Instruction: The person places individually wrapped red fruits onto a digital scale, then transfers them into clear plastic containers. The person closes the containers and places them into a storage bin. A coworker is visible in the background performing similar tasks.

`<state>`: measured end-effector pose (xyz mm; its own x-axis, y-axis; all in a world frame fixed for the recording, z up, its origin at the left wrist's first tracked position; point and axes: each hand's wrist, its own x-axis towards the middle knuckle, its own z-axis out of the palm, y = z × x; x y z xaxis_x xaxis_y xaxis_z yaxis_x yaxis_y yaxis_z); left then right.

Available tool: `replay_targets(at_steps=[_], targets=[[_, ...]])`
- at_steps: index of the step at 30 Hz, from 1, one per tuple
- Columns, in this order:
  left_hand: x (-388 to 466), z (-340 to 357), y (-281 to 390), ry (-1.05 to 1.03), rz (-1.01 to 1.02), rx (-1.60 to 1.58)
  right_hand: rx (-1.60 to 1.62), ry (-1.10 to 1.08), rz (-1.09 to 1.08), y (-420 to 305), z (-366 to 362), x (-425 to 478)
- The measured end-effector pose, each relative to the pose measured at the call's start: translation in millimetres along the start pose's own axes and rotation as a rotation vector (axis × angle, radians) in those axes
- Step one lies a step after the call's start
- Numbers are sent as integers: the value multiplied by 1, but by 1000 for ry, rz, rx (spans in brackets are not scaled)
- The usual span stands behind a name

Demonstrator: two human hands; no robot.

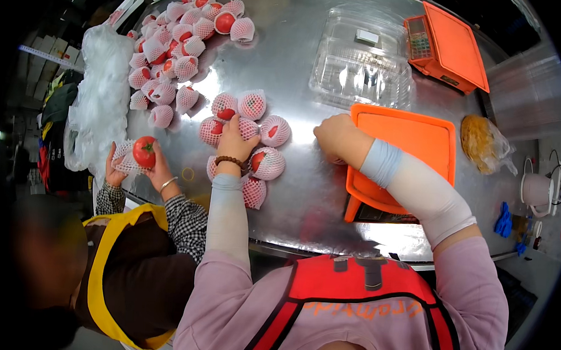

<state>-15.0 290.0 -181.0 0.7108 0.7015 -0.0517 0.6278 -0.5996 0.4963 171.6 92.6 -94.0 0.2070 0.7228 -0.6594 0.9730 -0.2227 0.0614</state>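
Note:
My left hand [235, 141] reaches into a small group of tomatoes in foam nets. Its thumb and forefinger rest around one netted tomato [248, 129]; whether it is lifted cannot be told. Other netted tomatoes lie close about it, such as one to the right [275, 131] and one by the wrist [268, 163]. My right hand [339, 139] is curled at the left edge of an orange weighing scale [404, 129]. Its palm and fingertips are mostly hidden. A small pinkish edge shows beneath it, too little to identify.
At my left, a co-worker's hands [161, 167] hold a red tomato [144, 151] and a foam net [129, 158]. Many netted tomatoes [166, 52] lie beyond, beside white foam nets [103, 87]. Clear plastic clamshells [360, 66], a second orange scale [455, 51] and bagged rubber bands [481, 142] stand right.

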Motion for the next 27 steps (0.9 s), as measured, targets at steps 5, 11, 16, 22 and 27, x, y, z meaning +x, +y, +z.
replay_targets(at_steps=[5, 11, 16, 22, 27], targets=[[2, 3, -7, -16, -15, -117, -96, -153, -45, -4, 12, 16], [-12, 6, -9, 256, 72, -112, 135, -190, -14, 7, 12, 45], [6, -17, -69, 590, -306, -284, 930, 60, 46, 35, 1, 64], [54, -4, -112, 224, -629, -487, 2351, 412, 174, -14, 9, 107], [53, 15, -71, 228, -801, -1133, 2697, 937, 428, -91, 23, 125]])
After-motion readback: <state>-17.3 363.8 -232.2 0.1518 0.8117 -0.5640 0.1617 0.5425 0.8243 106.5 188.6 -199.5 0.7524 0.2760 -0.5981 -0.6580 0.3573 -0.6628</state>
